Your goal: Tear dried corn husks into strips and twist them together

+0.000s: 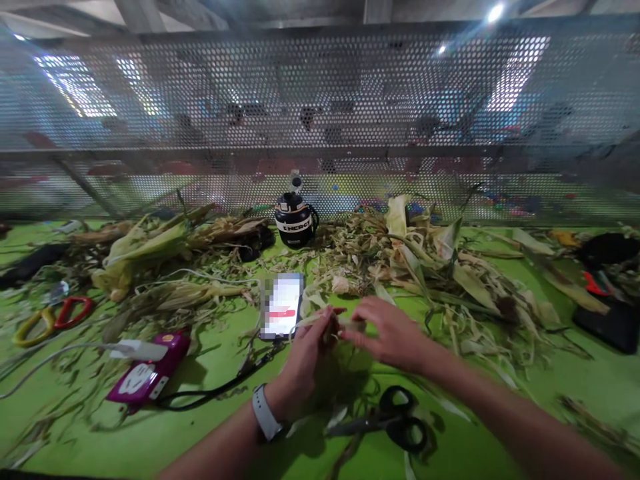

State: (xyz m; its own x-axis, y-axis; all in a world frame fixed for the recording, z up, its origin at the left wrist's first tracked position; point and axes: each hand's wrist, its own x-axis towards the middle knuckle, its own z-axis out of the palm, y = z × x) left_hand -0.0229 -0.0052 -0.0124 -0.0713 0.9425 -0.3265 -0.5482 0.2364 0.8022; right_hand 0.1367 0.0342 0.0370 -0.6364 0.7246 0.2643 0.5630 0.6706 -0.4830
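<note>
My left hand is closed around a pale strip of corn husk above the green table. My right hand comes in from the right, thumb and fingers curved around the same husk; its exact grip is partly hidden. A small reddish tip shows by the left fingertips, too small to name. Just beyond the left hand lies a lit phone, its screen partly blurred. Black-handled scissors rest on the table below both hands. Dried corn husks are heaped beyond my right hand.
More husks lie back left. A black bottle stands before a perforated metal screen. A purple power strip with a white plug and cables sits left, near red-and-yellow-handled scissors. A dark phone-like slab lies right.
</note>
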